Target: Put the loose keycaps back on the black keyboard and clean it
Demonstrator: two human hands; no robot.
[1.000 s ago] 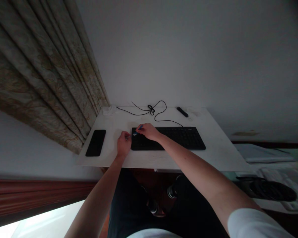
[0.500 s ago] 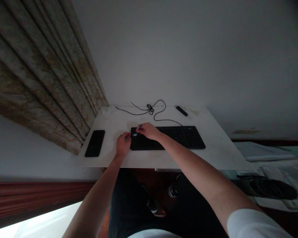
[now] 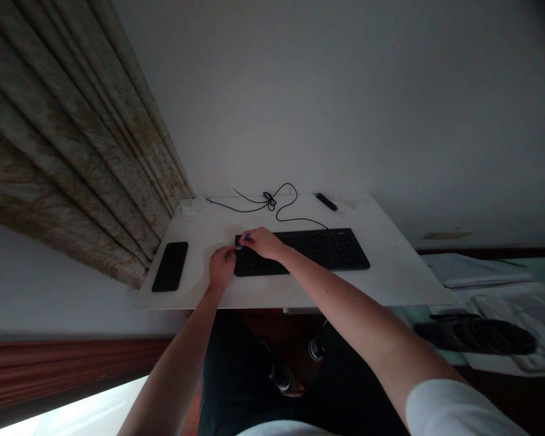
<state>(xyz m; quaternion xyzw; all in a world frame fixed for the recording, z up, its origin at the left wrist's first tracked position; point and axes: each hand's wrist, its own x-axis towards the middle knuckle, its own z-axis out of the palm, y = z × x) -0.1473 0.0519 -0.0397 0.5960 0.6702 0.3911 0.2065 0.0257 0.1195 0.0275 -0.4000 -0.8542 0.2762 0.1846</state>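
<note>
A black keyboard [image 3: 318,249] lies across the middle of a white table [image 3: 390,272]. My right hand [image 3: 262,243] rests over the keyboard's left end, fingers pinched on a small blue tool [image 3: 244,240]. Just off that left edge, my left hand [image 3: 220,267] sits with its fingers curled; what they hold is too small to make out. The keyboard's black cable [image 3: 272,203] loops toward the wall.
A black phone [image 3: 170,274] lies flat near the table's left edge. A small dark stick-shaped object [image 3: 326,201] sits at the back. Patterned curtains [image 3: 72,151] hang at the left. At the right, papers and a dark object [image 3: 476,336] rest on another surface.
My right hand with the blue tool has shifted slightly left, closer to my left hand at the keyboard's corner. The view has tilted a little.
</note>
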